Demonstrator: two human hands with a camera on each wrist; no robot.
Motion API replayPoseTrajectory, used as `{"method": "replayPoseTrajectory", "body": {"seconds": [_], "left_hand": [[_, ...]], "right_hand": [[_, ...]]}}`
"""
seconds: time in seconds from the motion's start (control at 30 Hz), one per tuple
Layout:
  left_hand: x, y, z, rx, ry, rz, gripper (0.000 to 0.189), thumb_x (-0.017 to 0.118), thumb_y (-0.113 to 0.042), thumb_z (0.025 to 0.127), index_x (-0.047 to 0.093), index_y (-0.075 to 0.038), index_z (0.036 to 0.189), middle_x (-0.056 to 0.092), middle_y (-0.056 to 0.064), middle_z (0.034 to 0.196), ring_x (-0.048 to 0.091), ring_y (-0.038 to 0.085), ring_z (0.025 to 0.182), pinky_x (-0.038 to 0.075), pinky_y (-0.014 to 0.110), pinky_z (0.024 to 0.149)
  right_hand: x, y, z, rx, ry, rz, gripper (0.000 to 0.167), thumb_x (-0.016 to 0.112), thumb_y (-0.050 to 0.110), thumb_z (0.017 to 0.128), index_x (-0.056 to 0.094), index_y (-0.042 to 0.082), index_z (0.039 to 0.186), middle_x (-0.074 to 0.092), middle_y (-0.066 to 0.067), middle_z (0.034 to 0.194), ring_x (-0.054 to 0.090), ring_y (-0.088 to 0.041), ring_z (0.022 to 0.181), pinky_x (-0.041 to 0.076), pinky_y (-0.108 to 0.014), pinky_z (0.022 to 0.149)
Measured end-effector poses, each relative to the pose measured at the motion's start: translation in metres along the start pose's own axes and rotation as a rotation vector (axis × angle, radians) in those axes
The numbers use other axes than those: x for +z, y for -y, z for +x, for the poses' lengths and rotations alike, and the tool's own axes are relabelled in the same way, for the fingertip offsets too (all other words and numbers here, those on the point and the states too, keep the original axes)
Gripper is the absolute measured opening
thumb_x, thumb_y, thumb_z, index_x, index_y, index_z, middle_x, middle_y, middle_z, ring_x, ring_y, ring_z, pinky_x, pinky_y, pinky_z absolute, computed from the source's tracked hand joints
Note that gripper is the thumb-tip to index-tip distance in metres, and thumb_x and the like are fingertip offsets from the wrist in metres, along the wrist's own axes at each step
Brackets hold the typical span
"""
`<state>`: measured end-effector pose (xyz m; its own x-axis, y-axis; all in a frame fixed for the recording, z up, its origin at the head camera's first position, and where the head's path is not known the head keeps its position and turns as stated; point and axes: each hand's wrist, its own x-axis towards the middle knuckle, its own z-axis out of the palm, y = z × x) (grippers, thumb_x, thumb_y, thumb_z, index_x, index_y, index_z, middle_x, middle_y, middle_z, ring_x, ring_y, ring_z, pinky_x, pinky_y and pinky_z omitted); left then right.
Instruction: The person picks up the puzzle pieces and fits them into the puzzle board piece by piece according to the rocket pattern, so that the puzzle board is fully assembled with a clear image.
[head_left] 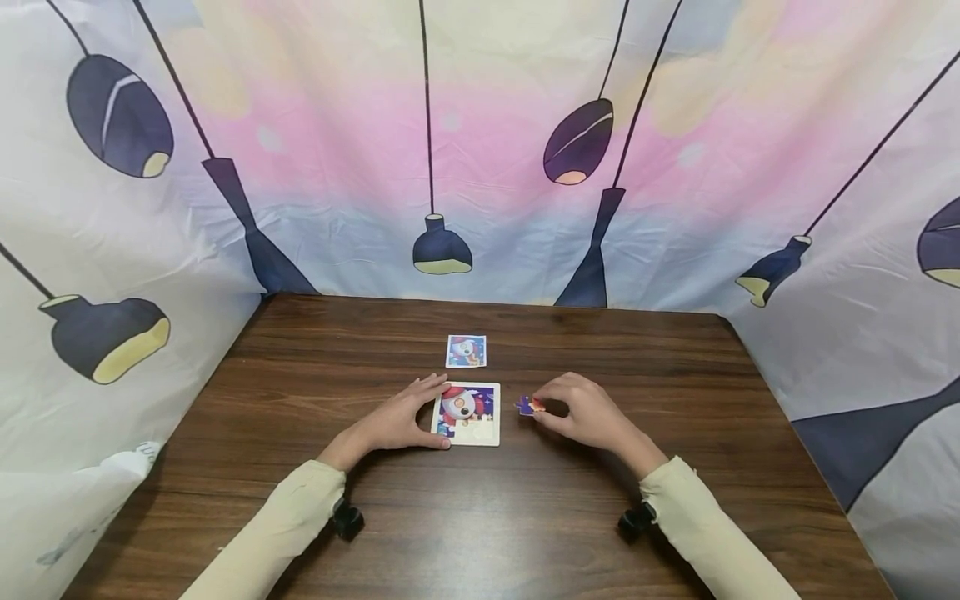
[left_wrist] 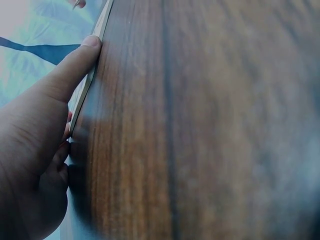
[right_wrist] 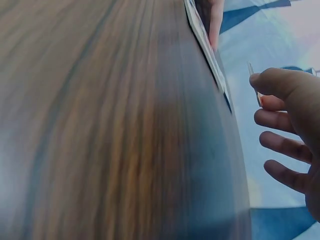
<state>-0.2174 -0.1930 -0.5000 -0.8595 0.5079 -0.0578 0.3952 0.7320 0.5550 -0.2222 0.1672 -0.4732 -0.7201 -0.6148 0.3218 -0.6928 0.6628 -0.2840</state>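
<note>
A square jigsaw puzzle board (head_left: 498,414) with a pale frame lies on the table, showing a cartoon figure in red and white on purple. Part of its lower area is bare. My left hand (head_left: 399,417) rests at its left side, fingers straight at the far corner and thumb along the near edge; the thumb also shows against the board's edge (left_wrist: 86,92) in the left wrist view. Just right of the board, my right hand (head_left: 587,411) pinches a purple and orange puzzle piece (head_left: 525,406) between thumb and index finger. In the right wrist view the piece appears edge-on, raised above the table.
Behind the board lies a small square picture card (head_left: 467,351) with a similar cartoon. Both lie on a dark brown wooden table (head_left: 480,525). A printed cloth (head_left: 495,150) with lamp drawings hangs around the far side and both ends.
</note>
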Motion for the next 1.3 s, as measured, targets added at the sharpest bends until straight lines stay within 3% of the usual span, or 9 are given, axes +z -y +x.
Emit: {"method": "replayPoseTrajectory", "body": {"seconds": [0.6, 0.97, 1.2, 1.3], "left_hand": [[-0.003, -0.002, -0.001, 0.005, 0.0, -0.004, 0.105, 0.08, -0.065, 0.078, 0.037, -0.015, 0.16, 0.024, 0.004, 0.169, 0.016, 0.037, 0.156, 0.022, 0.064, 0.12], [-0.001, -0.002, 0.0, 0.01, 0.003, 0.002, 0.105, 0.081, -0.063, 0.079, 0.036, -0.014, 0.16, 0.024, 0.003, 0.169, 0.016, 0.036, 0.156, 0.023, 0.063, 0.12], [-0.001, -0.001, -0.001, 0.062, -0.01, -0.003, 0.105, 0.081, -0.062, 0.079, 0.037, -0.01, 0.159, 0.026, 0.007, 0.168, 0.017, 0.034, 0.156, 0.02, 0.06, 0.123], [-0.002, 0.0, -0.001, 0.055, -0.008, -0.003, 0.105, 0.081, -0.062, 0.079, 0.037, -0.011, 0.16, 0.025, 0.006, 0.169, 0.017, 0.033, 0.156, 0.019, 0.059, 0.123]], "right_hand": [[0.021, 0.038, 0.044, -0.083, 0.027, 0.029, 0.028, 0.078, 0.036, 0.091, 0.08, 0.016, 0.11, 0.075, 0.002, 0.107, 0.066, -0.014, 0.102, 0.057, -0.036, 0.088], [0.041, 0.048, 0.052, -0.104, 0.104, 0.008, 0.03, 0.074, 0.038, 0.093, 0.079, 0.017, 0.115, 0.076, 0.003, 0.112, 0.066, -0.014, 0.105, 0.057, -0.036, 0.092], [0.047, 0.054, 0.053, -0.126, 0.115, 0.013, 0.027, 0.076, 0.036, 0.093, 0.08, 0.017, 0.11, 0.075, 0.002, 0.113, 0.066, -0.015, 0.106, 0.056, -0.036, 0.092], [0.05, 0.055, 0.054, -0.129, 0.123, -0.001, 0.025, 0.076, 0.038, 0.092, 0.08, 0.019, 0.108, 0.075, 0.004, 0.114, 0.066, -0.014, 0.105, 0.055, -0.035, 0.091]]}}
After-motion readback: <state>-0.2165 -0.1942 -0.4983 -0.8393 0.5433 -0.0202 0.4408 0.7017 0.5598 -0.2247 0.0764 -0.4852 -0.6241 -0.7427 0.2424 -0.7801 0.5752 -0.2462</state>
